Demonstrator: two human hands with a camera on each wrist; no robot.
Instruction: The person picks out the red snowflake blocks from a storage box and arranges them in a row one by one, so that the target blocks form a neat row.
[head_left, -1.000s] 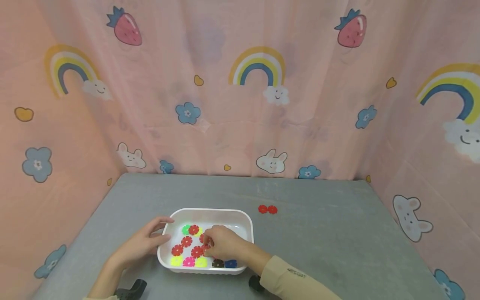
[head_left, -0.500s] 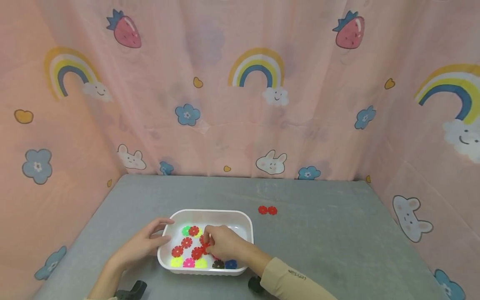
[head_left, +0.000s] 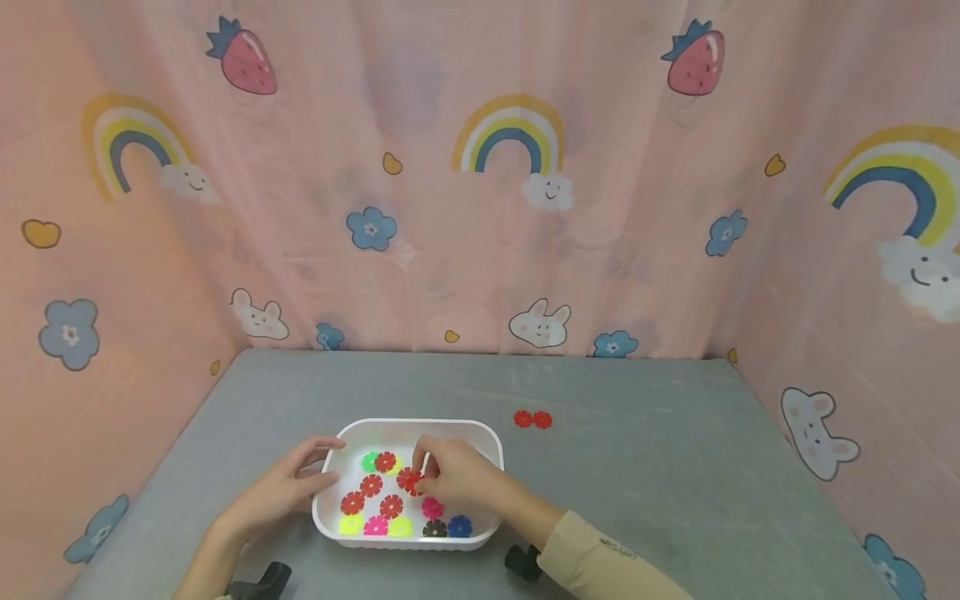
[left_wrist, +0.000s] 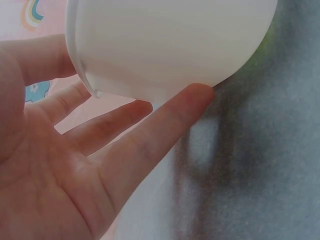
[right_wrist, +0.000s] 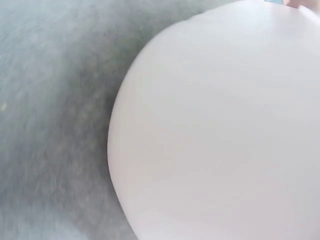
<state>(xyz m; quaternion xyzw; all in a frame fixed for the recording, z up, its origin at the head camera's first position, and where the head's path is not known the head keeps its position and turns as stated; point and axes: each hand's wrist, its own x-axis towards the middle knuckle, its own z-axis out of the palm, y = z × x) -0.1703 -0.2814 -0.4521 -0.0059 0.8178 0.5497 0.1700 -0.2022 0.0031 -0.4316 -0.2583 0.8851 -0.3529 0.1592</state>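
A white plastic tray [head_left: 480, 435] holds several small notched plastic discs, flower-like snowflake pieces in red, yellow, green, pink, black and blue. My right hand [head_left: 461, 473] is over the tray's right half, thumb and forefinger pinching a red snowflake disc [head_left: 415, 484] just above the others. My left hand [head_left: 288, 479] is at the tray's left end; in the left wrist view its fairly straight thumb [left_wrist: 195, 95] touches the outer wall and another finger reaches the rim. The right wrist view is mostly filled by the tray's outer wall [right_wrist: 210, 130].
Two red discs joined side by side [head_left: 532, 419] lie on the grey table [head_left: 637, 467], behind and right of the tray. A pink printed curtain [head_left: 420, 283] encloses the back and sides. Black wrist-camera parts [head_left: 522, 562] show below the tray.
My right hand has risen slightly and shifted right with the red disc, uncovering a pink disc beneath. The left hand stays at the tray's end. The head view has shifted slightly.
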